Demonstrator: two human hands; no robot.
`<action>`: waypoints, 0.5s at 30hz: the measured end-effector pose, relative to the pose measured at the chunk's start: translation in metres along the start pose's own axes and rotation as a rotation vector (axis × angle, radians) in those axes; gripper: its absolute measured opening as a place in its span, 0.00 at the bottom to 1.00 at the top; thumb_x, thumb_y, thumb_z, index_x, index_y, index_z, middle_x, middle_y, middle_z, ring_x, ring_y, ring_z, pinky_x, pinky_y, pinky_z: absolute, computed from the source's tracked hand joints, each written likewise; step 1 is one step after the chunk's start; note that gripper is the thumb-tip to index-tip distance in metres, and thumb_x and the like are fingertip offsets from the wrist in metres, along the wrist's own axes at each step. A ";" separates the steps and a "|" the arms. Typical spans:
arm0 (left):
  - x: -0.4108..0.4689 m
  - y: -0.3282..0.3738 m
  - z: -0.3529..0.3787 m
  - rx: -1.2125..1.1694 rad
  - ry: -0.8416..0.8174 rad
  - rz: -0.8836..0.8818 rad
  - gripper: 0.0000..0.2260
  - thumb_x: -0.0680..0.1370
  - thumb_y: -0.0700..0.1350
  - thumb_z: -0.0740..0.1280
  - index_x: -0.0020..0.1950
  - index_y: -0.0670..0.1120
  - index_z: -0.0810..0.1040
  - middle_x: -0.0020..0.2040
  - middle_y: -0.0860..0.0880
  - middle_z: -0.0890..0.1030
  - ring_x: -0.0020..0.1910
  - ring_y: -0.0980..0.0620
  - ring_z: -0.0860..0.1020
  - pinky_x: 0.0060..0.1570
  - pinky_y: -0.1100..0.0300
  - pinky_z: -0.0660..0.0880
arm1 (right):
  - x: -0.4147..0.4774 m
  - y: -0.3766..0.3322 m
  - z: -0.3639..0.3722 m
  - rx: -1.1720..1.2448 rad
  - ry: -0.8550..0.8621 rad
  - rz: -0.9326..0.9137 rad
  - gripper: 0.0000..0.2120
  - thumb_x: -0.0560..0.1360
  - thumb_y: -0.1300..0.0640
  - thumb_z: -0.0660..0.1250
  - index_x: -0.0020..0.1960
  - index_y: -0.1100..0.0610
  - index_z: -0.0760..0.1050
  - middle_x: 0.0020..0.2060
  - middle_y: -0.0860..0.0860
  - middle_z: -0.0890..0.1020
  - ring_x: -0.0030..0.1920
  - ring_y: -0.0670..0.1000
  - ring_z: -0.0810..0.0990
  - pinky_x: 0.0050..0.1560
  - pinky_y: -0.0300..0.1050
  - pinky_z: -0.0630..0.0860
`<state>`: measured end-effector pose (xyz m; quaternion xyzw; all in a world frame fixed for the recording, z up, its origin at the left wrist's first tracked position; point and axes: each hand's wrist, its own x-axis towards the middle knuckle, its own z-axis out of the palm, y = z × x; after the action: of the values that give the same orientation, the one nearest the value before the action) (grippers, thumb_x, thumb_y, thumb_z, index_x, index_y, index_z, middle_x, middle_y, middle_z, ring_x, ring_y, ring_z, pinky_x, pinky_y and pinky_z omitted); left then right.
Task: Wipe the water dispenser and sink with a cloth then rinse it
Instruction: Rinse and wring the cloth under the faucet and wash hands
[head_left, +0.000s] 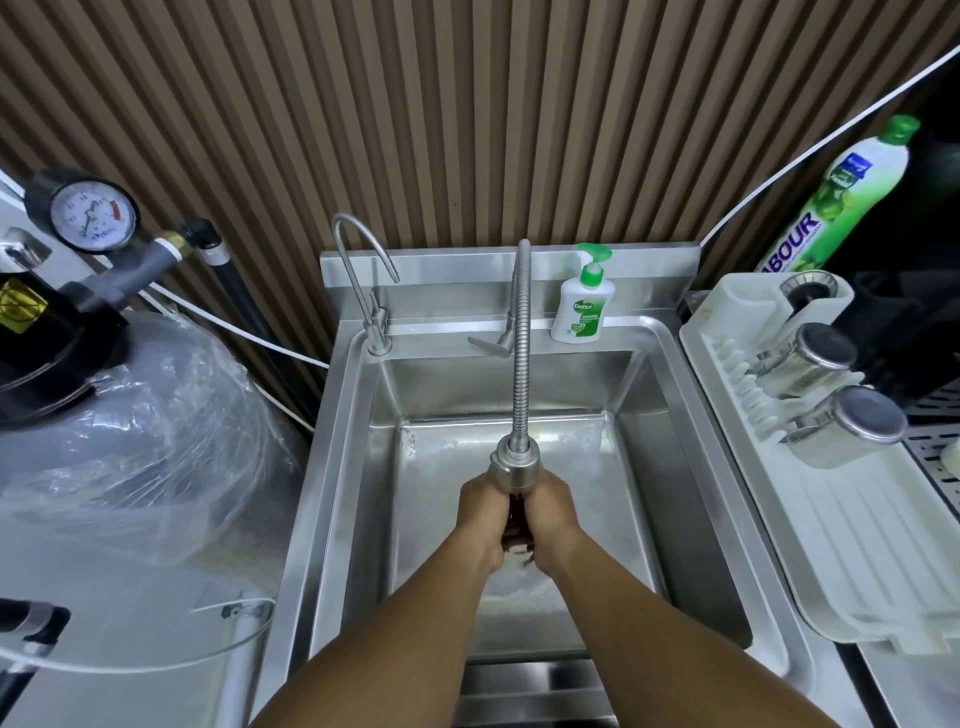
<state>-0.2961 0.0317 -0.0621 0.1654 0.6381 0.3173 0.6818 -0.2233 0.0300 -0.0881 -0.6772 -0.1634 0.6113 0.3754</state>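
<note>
Over the steel sink, my left hand and my right hand are pressed together around a dark reddish cloth. Only a narrow strip of the cloth shows between my palms. Both hands sit directly under the spray head of the flexible steel faucet. Water foam lies on the basin floor below my hands. A slim gooseneck water dispenser tap stands at the sink's back left corner.
A Dettol soap pump stands on the back ledge. Right of the sink a white drying rack holds two steel cups, with a green dish-soap bottle behind. A grey tank with a pressure gauge stands at left.
</note>
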 end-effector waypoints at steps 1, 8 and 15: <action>0.001 0.000 -0.003 -0.022 -0.013 -0.016 0.14 0.80 0.50 0.65 0.45 0.41 0.82 0.38 0.42 0.86 0.38 0.42 0.84 0.33 0.56 0.79 | 0.000 0.001 -0.003 0.006 -0.023 0.020 0.22 0.73 0.42 0.63 0.47 0.61 0.79 0.43 0.62 0.86 0.42 0.62 0.85 0.40 0.54 0.80; 0.003 -0.007 -0.029 -0.065 -0.064 -0.090 0.16 0.84 0.48 0.60 0.59 0.40 0.82 0.49 0.38 0.87 0.46 0.39 0.86 0.40 0.46 0.83 | -0.012 0.005 -0.039 0.089 -0.147 0.002 0.11 0.83 0.56 0.61 0.59 0.62 0.76 0.48 0.62 0.86 0.43 0.57 0.86 0.35 0.45 0.79; -0.006 -0.017 -0.038 -0.052 -0.080 -0.066 0.13 0.81 0.44 0.63 0.59 0.38 0.80 0.45 0.39 0.87 0.41 0.42 0.86 0.39 0.49 0.83 | -0.022 0.012 -0.044 0.185 -0.173 -0.002 0.04 0.82 0.61 0.64 0.54 0.61 0.76 0.47 0.62 0.85 0.45 0.57 0.84 0.41 0.47 0.80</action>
<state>-0.3295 0.0083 -0.0736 0.1392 0.6070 0.3044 0.7208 -0.1886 -0.0067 -0.0826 -0.5844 -0.1390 0.6794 0.4215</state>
